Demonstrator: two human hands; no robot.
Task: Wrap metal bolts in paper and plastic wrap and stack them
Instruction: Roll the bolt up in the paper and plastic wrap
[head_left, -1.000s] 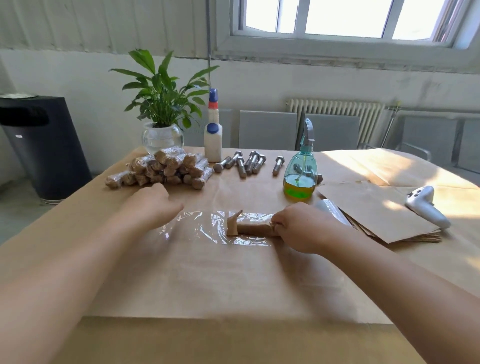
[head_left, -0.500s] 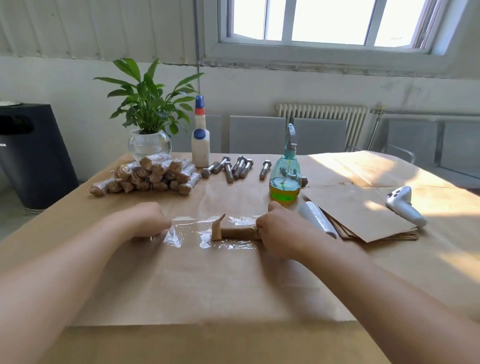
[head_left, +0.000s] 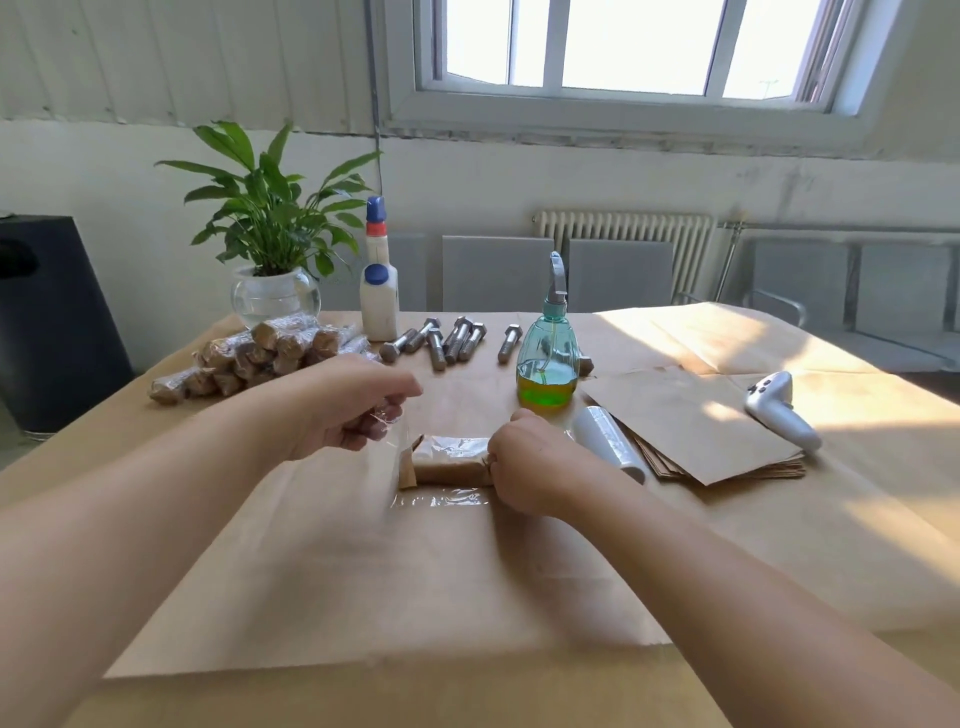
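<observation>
Since a second ago the left hand (head_left: 353, 410) has lifted the plastic wrap (head_left: 395, 447) end it pinches toward the paper-wrapped bolt (head_left: 452, 460) (just left of the spray bottle (head_left: 546, 358)); the right hand (head_left: 524, 462) grips the bolt's other end, so overwrapping has begun.

left hand (head_left: 345, 410) raised, pinching, right hand (head_left: 524, 460) gripping

The right hand (head_left: 524, 457) covers one end of the wrapped bolt (head_left: 452, 460). The spray bottle (head_left: 546, 358) hides most of one bare bolt (head_left: 585, 365) behind it.
</observation>
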